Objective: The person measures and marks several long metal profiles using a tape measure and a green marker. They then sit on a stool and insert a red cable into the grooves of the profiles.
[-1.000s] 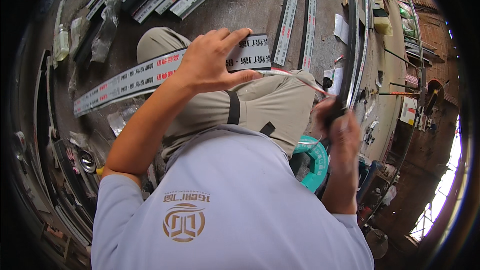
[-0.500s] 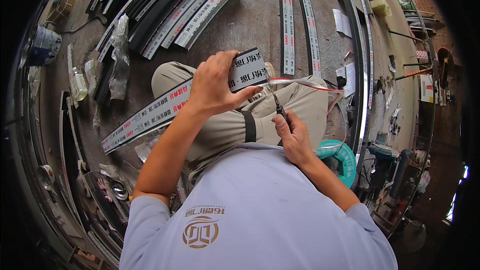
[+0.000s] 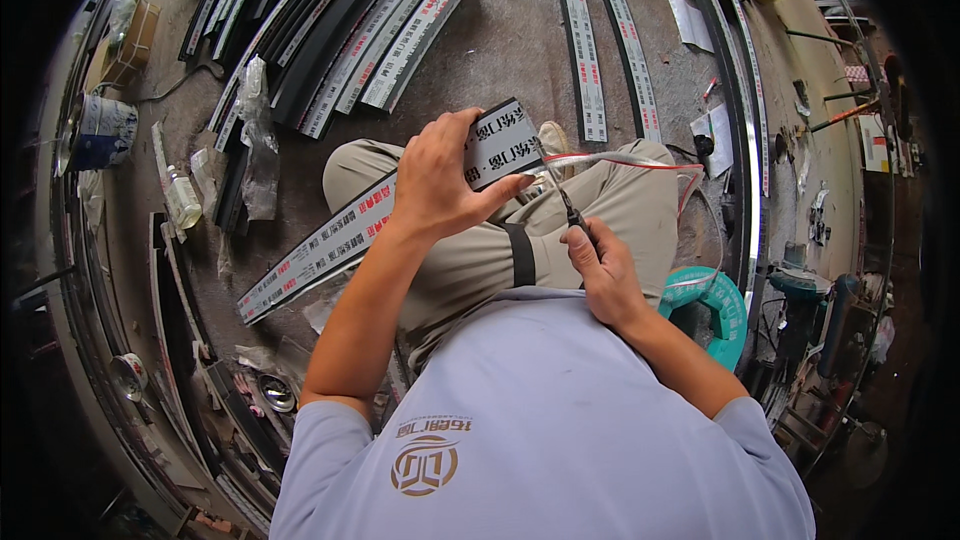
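My left hand (image 3: 440, 185) is closed over a long profile bar (image 3: 320, 250) covered in printed white protective film. The bar slants across my lap, its dark-edged near-square end raised in front of me and its other end reaching the floor at left. In my right hand (image 3: 605, 270) is a slim metal hand tool with a dark handle (image 3: 580, 224). Its thin shaft points away from me, the tip at the right edge of the bar's raised end; whether it touches cannot be made out. A red and white strip (image 3: 625, 158) loops over my leg beside the tip.
Several film-covered profiles (image 3: 400, 35) lie stacked at far left, with plastic wrap (image 3: 258, 140) beside them. Two more bars (image 3: 578, 50) lie ahead. A teal ring-shaped roll (image 3: 722, 315) sits by my right leg. At left are a bucket (image 3: 105, 130) and a bottle (image 3: 183, 200).
The whole view has shifted, so my hands and the surroundings appear farther right. Both hands keep their grips, and the tool's tip stays beside the bar's raised end.
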`<state>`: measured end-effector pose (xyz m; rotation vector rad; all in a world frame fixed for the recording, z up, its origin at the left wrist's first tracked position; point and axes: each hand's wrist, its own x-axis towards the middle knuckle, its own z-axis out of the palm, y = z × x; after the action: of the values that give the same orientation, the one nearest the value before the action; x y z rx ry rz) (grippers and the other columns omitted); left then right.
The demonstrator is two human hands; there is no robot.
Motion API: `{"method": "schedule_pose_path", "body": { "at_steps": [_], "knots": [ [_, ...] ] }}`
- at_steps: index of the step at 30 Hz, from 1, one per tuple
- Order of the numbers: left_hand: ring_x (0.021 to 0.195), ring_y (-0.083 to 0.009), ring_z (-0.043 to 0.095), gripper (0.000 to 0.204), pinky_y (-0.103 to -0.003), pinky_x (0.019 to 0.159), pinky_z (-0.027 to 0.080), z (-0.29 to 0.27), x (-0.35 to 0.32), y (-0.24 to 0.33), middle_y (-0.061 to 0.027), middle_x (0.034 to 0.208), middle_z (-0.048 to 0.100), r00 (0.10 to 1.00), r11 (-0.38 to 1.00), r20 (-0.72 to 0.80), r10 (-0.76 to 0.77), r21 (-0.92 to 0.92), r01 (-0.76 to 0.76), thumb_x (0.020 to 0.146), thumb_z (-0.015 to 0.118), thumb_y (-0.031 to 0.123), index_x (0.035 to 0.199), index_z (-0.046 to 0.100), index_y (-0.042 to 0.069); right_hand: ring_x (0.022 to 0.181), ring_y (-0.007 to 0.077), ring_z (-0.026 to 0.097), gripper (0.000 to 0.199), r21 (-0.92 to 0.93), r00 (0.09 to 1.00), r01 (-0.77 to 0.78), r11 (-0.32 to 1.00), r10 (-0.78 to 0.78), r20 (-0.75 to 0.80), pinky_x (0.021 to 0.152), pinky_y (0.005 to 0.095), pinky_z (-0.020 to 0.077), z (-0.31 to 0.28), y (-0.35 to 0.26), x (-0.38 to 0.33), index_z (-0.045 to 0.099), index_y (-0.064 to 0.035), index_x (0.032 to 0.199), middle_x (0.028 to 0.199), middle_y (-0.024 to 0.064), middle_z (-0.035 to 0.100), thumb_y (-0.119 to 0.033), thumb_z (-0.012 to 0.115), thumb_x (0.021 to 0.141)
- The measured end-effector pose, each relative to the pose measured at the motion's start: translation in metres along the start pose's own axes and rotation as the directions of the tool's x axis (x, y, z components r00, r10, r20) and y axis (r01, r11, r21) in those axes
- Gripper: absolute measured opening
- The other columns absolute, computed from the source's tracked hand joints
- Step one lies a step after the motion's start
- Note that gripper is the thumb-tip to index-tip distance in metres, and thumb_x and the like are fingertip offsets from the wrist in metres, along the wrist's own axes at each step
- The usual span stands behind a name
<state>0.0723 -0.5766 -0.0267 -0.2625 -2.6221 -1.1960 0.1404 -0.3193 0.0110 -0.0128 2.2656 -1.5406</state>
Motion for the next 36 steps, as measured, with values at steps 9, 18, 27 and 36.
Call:
{"method": "schedule_pose_path", "body": {
  "at_steps": [9,18,27,36],
  "knots": [
    [0.102,-0.0363,0.068,0.086,-0.045,0.089,0.053,0.0,0.001,0.0,-0.0186,0.11,0.069,1.0,1.0,0.014,0.0,-0.005,0.0,0.075,0.087,0.058,0.131,0.058,0.0,0.068,0.0087,0.041,0.042,-0.019,1.0,0.004,1.0,-0.004,-0.011,0.059,0.0297,0.0374,0.0,0.002,0.0,0.061,-0.0014,0.099,0.07,-0.003,0.046,-0.042,0.06,0.109],
    [0.099,-0.0368,0.069,0.089,-0.046,0.088,0.053,0.0,0.003,0.001,-0.0182,0.106,0.069,0.998,0.996,0.046,-0.043,-0.077,0.047,0.072,0.087,0.064,0.126,0.061,-0.001,0.065,0.0169,0.045,0.042,-0.174,0.994,0.106,0.979,-0.107,0.004,0.061,0.0352,0.0399,-0.008,0.001,0.014,0.061,-0.0002,0.1,0.068,0.0088,0.051,-0.042,0.061,0.108],
    [0.09,-0.0267,0.07,0.083,-0.038,0.083,0.056,-0.011,0.005,0.001,-0.0158,0.101,0.071,0.972,0.984,0.206,-0.114,-0.112,0.139,0.076,0.088,0.059,0.126,0.06,-0.001,0.064,0.0369,0.051,0.043,-0.205,0.956,0.287,0.936,-0.267,0.117,0.062,0.0435,0.0432,-0.02,0.011,0.045,0.059,-0.0013,0.097,0.071,0.0199,0.054,-0.043,0.058,0.108],
    [0.089,-0.0348,0.072,0.08,-0.043,0.08,0.057,-0.004,0.004,0.014,-0.0188,0.098,0.072,0.98,0.99,0.19,-0.054,-0.115,0.077,0.069,0.091,0.057,0.119,0.061,0.001,0.065,0.0049,0.039,0.053,0.282,0.998,0.036,0.959,-0.021,-0.057,0.058,0.0241,0.0293,-0.046,0.033,0.077,0.063,-0.0044,0.097,0.072,-0.0055,0.046,-0.054,0.053,0.109]
  ]
}}
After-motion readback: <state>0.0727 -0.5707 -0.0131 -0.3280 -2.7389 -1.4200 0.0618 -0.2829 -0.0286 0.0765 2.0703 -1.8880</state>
